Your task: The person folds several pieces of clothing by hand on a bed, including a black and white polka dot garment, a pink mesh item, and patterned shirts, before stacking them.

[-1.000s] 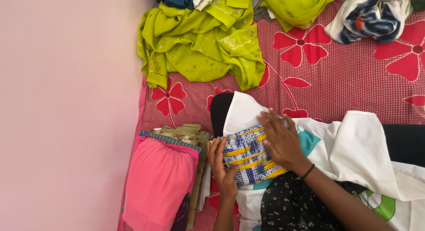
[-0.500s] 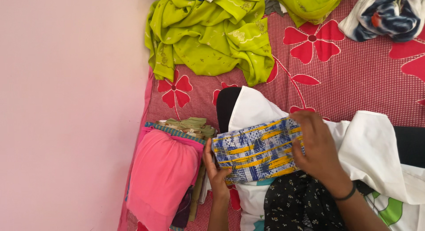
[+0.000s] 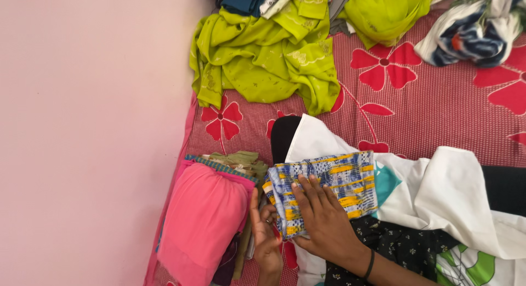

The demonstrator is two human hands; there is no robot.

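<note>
We press our right hand [image 3: 323, 217] flat, fingers spread, on the folded blue, white and yellow checked cloth [image 3: 329, 184], which lies on the white garment [image 3: 449, 193] on the bed [image 3: 438, 110], just beside the pink folded stack [image 3: 200, 220]. Our left hand [image 3: 264, 234] curls around the cloth's left edge, gripping it. We judge the folding to be at the flattening stage; any lift calls for both hands holding the folds closed.

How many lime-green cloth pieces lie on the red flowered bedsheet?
2. One large crumpled lime-green cloth lies near the pink wall; a second bunched lime-green cloth lies at the top edge. More may be hidden beyond the frame.
</note>
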